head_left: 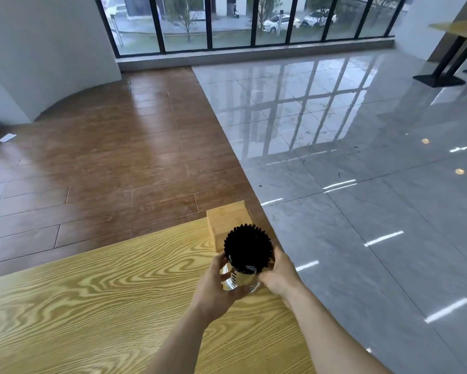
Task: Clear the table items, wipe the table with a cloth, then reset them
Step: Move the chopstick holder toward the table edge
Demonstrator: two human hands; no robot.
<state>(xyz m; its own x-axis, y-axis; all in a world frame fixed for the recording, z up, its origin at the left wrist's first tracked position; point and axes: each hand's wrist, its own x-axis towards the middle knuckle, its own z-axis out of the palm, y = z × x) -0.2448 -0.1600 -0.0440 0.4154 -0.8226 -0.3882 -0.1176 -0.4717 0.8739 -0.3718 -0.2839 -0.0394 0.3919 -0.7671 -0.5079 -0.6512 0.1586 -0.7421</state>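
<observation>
A shiny metal holder (pixel 240 279) packed with black chopsticks (pixel 248 248) stands near the far right corner of the light wooden table (pixel 105 292). My left hand (pixel 216 287) wraps its left side and my right hand (pixel 279 273) grips its right side. Just behind the holder sits a small bamboo box (pixel 228 221), right at the table's corner. No cloth is in view.
Beyond the table's far edge lies brown wood flooring (pixel 105 157); to the right is glossy grey tile (pixel 361 184). A black-legged table (pixel 453 49) stands far off at the upper right. Tall windows (pixel 254 20) line the back wall.
</observation>
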